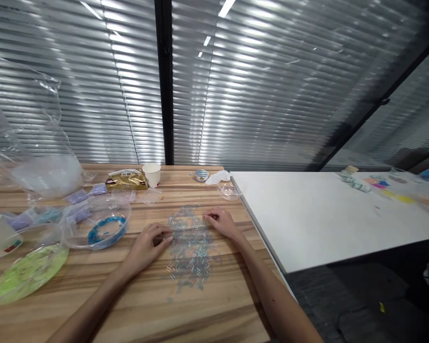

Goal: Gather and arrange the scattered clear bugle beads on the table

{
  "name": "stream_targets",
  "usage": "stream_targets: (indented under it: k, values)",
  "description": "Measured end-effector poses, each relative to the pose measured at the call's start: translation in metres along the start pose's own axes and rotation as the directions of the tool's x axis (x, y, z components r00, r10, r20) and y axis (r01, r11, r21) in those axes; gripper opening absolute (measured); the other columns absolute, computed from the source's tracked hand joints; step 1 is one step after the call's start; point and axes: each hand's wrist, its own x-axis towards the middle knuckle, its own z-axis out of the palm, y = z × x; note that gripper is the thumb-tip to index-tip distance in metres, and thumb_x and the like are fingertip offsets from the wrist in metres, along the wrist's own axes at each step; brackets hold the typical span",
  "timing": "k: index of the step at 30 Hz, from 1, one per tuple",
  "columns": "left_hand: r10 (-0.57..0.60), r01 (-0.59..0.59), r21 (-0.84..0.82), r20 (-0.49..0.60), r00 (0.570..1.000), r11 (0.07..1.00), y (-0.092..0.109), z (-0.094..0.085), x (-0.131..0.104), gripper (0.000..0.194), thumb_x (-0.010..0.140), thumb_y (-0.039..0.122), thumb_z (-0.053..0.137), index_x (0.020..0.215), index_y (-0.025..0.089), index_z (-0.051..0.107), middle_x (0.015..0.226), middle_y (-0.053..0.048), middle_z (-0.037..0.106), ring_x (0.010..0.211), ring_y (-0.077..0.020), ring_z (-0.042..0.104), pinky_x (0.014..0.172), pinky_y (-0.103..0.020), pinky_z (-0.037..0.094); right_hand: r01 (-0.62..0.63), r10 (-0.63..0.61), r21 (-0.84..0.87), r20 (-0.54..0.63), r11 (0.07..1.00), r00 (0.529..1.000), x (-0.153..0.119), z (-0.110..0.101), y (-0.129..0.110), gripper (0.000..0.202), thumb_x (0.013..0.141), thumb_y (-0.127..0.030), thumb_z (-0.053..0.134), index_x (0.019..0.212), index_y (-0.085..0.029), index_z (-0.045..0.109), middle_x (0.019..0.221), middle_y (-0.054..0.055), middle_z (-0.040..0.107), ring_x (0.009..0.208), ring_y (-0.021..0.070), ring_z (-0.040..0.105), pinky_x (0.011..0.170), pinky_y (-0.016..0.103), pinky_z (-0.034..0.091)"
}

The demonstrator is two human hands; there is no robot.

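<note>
A spread of small tube-shaped, clear and bluish pieces (193, 252) lies on the wood-grain table in front of me. At its left edge is my left hand (148, 245), thumb and fingers drawn together near the pieces. My right hand (221, 221) rests at the upper right edge of the spread with its fingers curled in a pinch. Whatever either hand holds is too small to make out. Left of my left hand stands a clear plastic bowl (128, 214) with a ring of blue beads (107, 231) in it.
At left are a clear container of lime-green pieces (28, 274), a paper cup (0, 233) and a bagged white bowl (48, 176). Behind stand a gold tissue pack (127, 181), another paper cup (152, 175) and a small clear bowl (229, 191). A white table (318, 219) adjoins right.
</note>
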Motion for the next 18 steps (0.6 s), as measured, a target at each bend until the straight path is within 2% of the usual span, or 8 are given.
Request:
stream_targets:
  k: [5, 9, 12, 15, 18]
  values:
    - [0.09, -0.086, 0.135, -0.024, 0.996, 0.987, 0.005, 0.003, -0.005, 0.031, 0.085, 0.044, 0.055, 0.102, 0.019, 0.064, 0.1, -0.009, 0.061, 0.096, -0.0245, 0.055, 0.085, -0.037, 0.045, -0.033, 0.033, 0.036, 0.012, 0.999, 0.999, 0.0, -0.001, -0.001, 0.02, 0.086, -0.023, 0.053, 0.085, -0.016, 0.071, 0.087, 0.003, 0.068, 0.077, 0.0142, 0.06, 0.07, 0.021, 0.043]
    - [0.178, -0.169, 0.222, -0.02, 0.984, 0.96, 0.018, 0.002, -0.009, 0.03, 0.089, 0.041, 0.051, 0.106, 0.02, 0.062, 0.105, -0.011, 0.059, 0.1, -0.0255, 0.053, 0.086, -0.039, 0.044, -0.049, 0.048, 0.048, 0.009, 0.998, 0.999, 0.001, -0.001, 0.001, 0.02, 0.085, -0.024, 0.052, 0.084, -0.016, 0.071, 0.086, 0.003, 0.068, 0.076, 0.0142, 0.06, 0.068, 0.021, 0.042]
    - [0.258, -0.274, 0.242, 0.094, 0.962, 0.931, 0.03, 0.002, -0.014, 0.028, 0.09, 0.038, 0.049, 0.11, 0.023, 0.062, 0.116, -0.011, 0.058, 0.108, -0.0269, 0.051, 0.091, -0.041, 0.042, -0.042, 0.042, 0.057, -0.007, 0.997, 0.999, 0.001, 0.001, 0.003, 0.02, 0.085, -0.024, 0.053, 0.084, -0.015, 0.071, 0.084, 0.003, 0.067, 0.075, 0.014, 0.059, 0.066, 0.021, 0.042]
    - [0.33, -0.383, 0.246, 0.229, 0.916, 0.891, 0.038, 0.005, -0.02, 0.027, 0.091, 0.033, 0.047, 0.114, 0.027, 0.061, 0.12, -0.008, 0.058, 0.11, -0.0266, 0.051, 0.095, -0.043, 0.04, -0.013, 0.014, 0.058, -0.017, 0.998, 1.0, 0.001, 0.001, 0.005, 0.021, 0.086, -0.025, 0.052, 0.083, -0.015, 0.07, 0.083, 0.003, 0.067, 0.074, 0.014, 0.059, 0.066, 0.021, 0.041]
    - [0.343, -0.393, 0.281, 0.212, 0.915, 0.876, 0.041, 0.007, -0.024, 0.023, 0.091, 0.03, 0.047, 0.108, 0.025, 0.062, 0.111, -0.009, 0.061, 0.102, -0.0251, 0.055, 0.09, -0.041, 0.042, 0.013, -0.011, 0.068, -0.03, 0.998, 0.999, 0.0, 0.001, 0.005, 0.021, 0.086, -0.024, 0.051, 0.083, -0.016, 0.07, 0.084, 0.003, 0.067, 0.075, 0.0139, 0.059, 0.067, 0.021, 0.041]
